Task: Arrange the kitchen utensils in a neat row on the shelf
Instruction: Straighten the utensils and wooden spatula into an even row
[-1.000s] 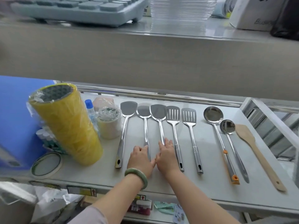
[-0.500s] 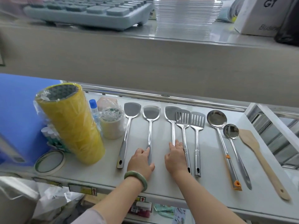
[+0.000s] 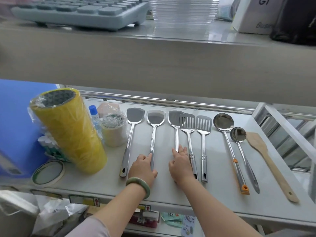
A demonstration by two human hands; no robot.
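Head view: at lower centre, the left hand (image 3: 142,168) and right hand (image 3: 180,164) rest flat, fingers loosely spread, on two spatula handles (image 3: 151,159), apparently evening gaps along the utensil row (image 3: 203,137) on the shelf (image 3: 171,192) at mid-frame.

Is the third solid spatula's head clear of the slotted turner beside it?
No, the slotted turner overlaps the third solid spatula at the head.
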